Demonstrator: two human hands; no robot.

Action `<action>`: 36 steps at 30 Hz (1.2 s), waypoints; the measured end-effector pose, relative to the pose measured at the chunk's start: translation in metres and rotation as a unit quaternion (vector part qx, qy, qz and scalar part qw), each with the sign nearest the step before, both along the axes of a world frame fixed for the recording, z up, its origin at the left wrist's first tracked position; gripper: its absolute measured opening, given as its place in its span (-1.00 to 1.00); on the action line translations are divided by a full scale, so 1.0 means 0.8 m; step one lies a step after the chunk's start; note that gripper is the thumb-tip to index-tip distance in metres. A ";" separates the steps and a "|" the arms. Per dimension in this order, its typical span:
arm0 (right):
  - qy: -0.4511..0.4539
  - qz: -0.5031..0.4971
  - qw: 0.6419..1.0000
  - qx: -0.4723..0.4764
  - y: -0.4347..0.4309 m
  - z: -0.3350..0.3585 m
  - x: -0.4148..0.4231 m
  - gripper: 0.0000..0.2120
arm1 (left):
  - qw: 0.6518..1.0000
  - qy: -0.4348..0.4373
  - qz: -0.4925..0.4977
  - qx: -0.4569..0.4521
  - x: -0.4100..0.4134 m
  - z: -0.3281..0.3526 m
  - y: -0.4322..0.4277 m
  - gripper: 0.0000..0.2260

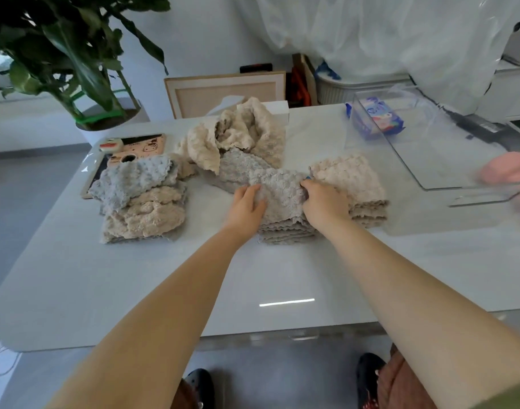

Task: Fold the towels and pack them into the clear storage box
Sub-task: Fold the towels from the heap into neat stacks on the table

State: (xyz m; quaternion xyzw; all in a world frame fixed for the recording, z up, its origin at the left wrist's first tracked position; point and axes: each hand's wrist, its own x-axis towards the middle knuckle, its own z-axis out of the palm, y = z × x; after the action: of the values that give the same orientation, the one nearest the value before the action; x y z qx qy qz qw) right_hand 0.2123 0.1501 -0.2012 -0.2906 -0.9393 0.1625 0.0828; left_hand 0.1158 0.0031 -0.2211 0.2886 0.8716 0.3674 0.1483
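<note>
Head view, left grip point(247, 203): my fingers lay flat on the grey towel point(279, 184).
Right grip point(323, 202): clamped on its edge.

My left hand point(248, 202) lies flat on the grey towel point(279, 190) atop the middle stack point(285, 231); my right hand point(322, 202) pinches its right edge. A loose heap point(241, 134) lies beyond; the box point(444, 154) stands right.

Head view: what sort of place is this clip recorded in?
Most likely a room in a home, perhaps a living or dining area: a glossy white table holding piles of towels, a large potted plant beside it, and a sheer white curtain behind.
</note>
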 end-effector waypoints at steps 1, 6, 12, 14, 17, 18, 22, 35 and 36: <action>0.041 -0.019 0.999 0.010 -0.006 0.009 -0.001 -0.62 | 0.997 0.070 0.021 0.001 -0.002 0.005 -0.012 -0.63; 0.095 0.036 0.994 0.041 -0.060 0.032 -0.014 -0.64 | 0.923 0.332 0.196 -0.020 -0.030 0.023 -0.082 -0.76; 0.040 0.110 0.993 0.009 -0.116 0.009 -0.020 -0.67 | 0.888 0.142 0.434 -0.056 -0.083 0.049 -0.165 -0.48; 0.014 0.114 0.993 0.020 -0.124 0.001 -0.020 -0.67 | 0.893 0.057 0.444 -0.036 -0.095 0.042 -0.191 -0.51; -0.010 0.104 0.994 0.044 -0.136 0.001 -0.022 -0.68 | 0.915 0.022 0.400 0.036 -0.101 0.032 -0.218 -0.68; -0.012 0.102 0.994 0.041 -0.140 0.002 -0.024 -0.68 | 0.914 0.037 0.397 0.069 -0.101 0.032 -0.221 -0.71; 0.006 0.108 0.993 0.037 -0.152 0.009 -0.030 -0.67 | 0.902 0.098 0.363 0.211 -0.082 0.058 -0.215 -0.78; 0.108 0.154 0.948 -0.257 -0.226 0.054 -0.050 -0.11 | 0.930 -0.082 0.147 0.328 -0.016 0.151 -0.210 -0.75; 0.121 0.150 0.942 -0.273 -0.227 0.054 -0.051 -0.23 | 0.923 -0.113 0.145 0.338 -0.010 0.152 -0.212 -0.76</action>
State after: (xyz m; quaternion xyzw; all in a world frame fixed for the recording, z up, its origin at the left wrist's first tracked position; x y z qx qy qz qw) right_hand 0.1714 -0.0314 -0.1583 -0.1356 -0.8743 0.4576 0.0882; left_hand 0.1075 -0.1665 -0.0997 0.1483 0.7054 0.6879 0.0845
